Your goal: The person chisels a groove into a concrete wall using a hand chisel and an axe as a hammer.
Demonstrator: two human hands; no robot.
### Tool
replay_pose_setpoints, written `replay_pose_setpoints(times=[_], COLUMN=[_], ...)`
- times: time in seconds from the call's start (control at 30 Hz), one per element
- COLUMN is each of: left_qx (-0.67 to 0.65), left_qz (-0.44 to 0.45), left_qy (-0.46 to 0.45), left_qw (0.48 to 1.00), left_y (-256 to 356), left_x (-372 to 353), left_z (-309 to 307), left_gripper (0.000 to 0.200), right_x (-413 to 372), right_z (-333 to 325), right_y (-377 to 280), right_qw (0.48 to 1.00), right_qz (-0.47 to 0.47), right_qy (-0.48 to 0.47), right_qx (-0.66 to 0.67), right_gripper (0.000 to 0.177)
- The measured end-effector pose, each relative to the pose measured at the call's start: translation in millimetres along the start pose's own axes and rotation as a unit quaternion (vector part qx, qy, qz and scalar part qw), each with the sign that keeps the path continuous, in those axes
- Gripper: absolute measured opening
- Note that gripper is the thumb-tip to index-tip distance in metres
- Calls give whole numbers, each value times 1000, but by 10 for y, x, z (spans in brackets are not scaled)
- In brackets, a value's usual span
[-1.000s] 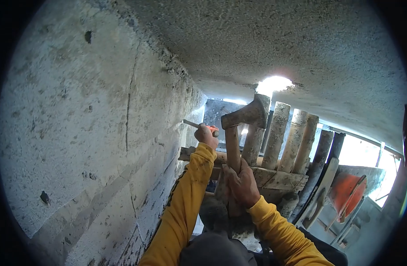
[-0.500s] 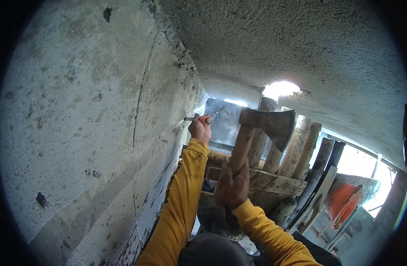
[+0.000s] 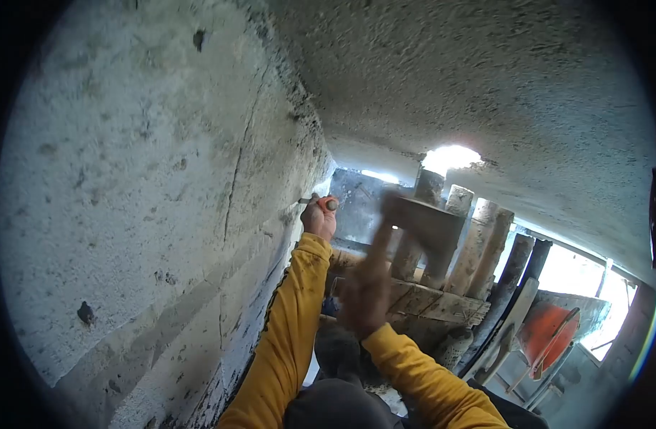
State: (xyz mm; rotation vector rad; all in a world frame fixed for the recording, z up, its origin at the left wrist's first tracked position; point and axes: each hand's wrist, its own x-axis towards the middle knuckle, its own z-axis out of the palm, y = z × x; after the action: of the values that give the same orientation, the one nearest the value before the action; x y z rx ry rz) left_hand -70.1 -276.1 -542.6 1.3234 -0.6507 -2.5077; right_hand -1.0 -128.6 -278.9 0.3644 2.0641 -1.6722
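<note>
My left hand [image 3: 318,219] is wrapped round a chisel [image 3: 329,204] with an orange grip. Its steel tip points left and reaches the face of the rough concrete wall [image 3: 149,164]; the round butt end faces right. In my right hand [image 3: 364,297] is the wooden handle of a hatchet [image 3: 428,223], raised to the right of the chisel and smeared by motion. The hatchet's flat poll is on the side towards the chisel, its blade on the far side. A thin crack runs down the wall near my left hand.
A low rough concrete ceiling [image 3: 442,71] slopes overhead, with a bright hole [image 3: 451,157] in it. Several wooden poles [image 3: 478,239] stand behind a horizontal plank [image 3: 435,304]. At the right hangs an orange rounded object [image 3: 548,334] near a bright opening.
The hatchet has swung slightly left and down and is now blurred, its handle more hidden. My left hand and the chisel have barely moved. The view has shifted a little.
</note>
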Motion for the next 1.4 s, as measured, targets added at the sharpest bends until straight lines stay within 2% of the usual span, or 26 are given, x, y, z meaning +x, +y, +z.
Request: replay_pose_setpoints(times=[0.03, 0.07, 0.1, 0.17, 0.23, 0.3, 0.33, 0.37, 0.47, 0.5, 0.53, 0.6, 0.7, 0.8, 0.83, 0.9, 0.97, 1.07, 1.1, 1.13, 1.17, 1.2, 1.27, 1.33, 1.4], left_qx=[165, 227, 286, 85, -92, -199, -232, -205, -6, 38, 45, 21, -110, -122, -76, -141, -174, -153, -144, -134, -94, -108, -137, -191, -195], left_qz=[55, 36, 12, -52, -89, -122, -128, -118, -125, -125, -118, -104, -79, -53, -43, -85, -114, -89, -84, -79, -62, -67, -74, -93, -105], left_qy=[-52, -7, 34, 24, -2, -15, 62, 77, 41, 24, 14, -2, -9, -16, -7, -69, -77, 11, 36, 62, 19, 43, 85, 24, 11], left_qw=[983, 973, 957, 995, 992, 972, 962, 969, 991, 991, 992, 994, 991, 991, 996, 984, 975, 984, 985, 986, 993, 991, 984, 977, 975], left_y=[-73, -19, 44, 287, 253, 274, 299, 302, 387, 429, 453, 521, 523, 508, 472, 467, 520, 532, 515, 507, 551, 557, 556, 604, 612], left_x=[214, 103, -17, -330, -170, -92, -159, -122, -235, -233, -225, -192, -96, 8, 163, 113, 20, -190, -220, -254, -281, -309, -339, 112, 174], left_z=[-384, -292, -186, 323, 158, 92, 204, 191, 203, 194, 194, 78, 13, -86, -222, -271, -199, 26, 140, 195, 179, 210, 320, -186, -241], left_gripper=[18, 22, 26, 18, 10, 17, 16, 16, 13, 13, 12, 10, 8, 7, 7, 10, 12, 14, 15, 17, 16, 16, 17, 18, 19], right_x=[106, 158, 196, 202, 43, -47, -70, -62, 184, 245, 223, 130, -31, -64, 12, 160, 178, 6, -48, -72, -96, -102, 92, 170, 121], right_z=[21, 5, 9, -40, -100, -116, -113, -51, 111, 86, 95, 42, -164, -130, -71, 12, 19, -117, -179, -182, -187, -203, 10, 70, 10], right_y=[272, 395, 159, -154, -367, -619, -683, -567, 259, 335, 196, -42, -527, -354, -207, 46, 30, -185, -312, -322, -326, -332, 93, 196, 24], right_qw=[989, 958, 959, 972, 984, 998, 1000, 999, 971, 955, 962, 974, 985, 993, 987, 975, 968, 976, 980, 983, 985, 987, 977, 974, 979], right_qz=[-21, -39, 39, 28, 4, 8, 7, -16, 32, 33, 45, 56, 54, 15, 46, 82, 125, 119, 116, 103, 90, 73, 85, 71, 33], right_qy=[-54, -105, -129, -118, -96, -21, 19, 43, -114, -165, -146, -119, -112, -94, -118, -160, -182, -154, -130, -129, -129, -129, -154, -159, -154], right_qx=[-134, -265, -251, -202, -147, -62, -20, 12, -207, -246, -226, -185, -123, -77, -103, -130, -122, -95, -95, -84, -73, -65, -124, -143, -128], right_gripper=[34, 35, 37, 38, 40, 41, 41, 39, 37, 37, 36, 36, 41, 37, 38, 38, 40, 40, 30, 30, 31, 31, 30, 29, 29])
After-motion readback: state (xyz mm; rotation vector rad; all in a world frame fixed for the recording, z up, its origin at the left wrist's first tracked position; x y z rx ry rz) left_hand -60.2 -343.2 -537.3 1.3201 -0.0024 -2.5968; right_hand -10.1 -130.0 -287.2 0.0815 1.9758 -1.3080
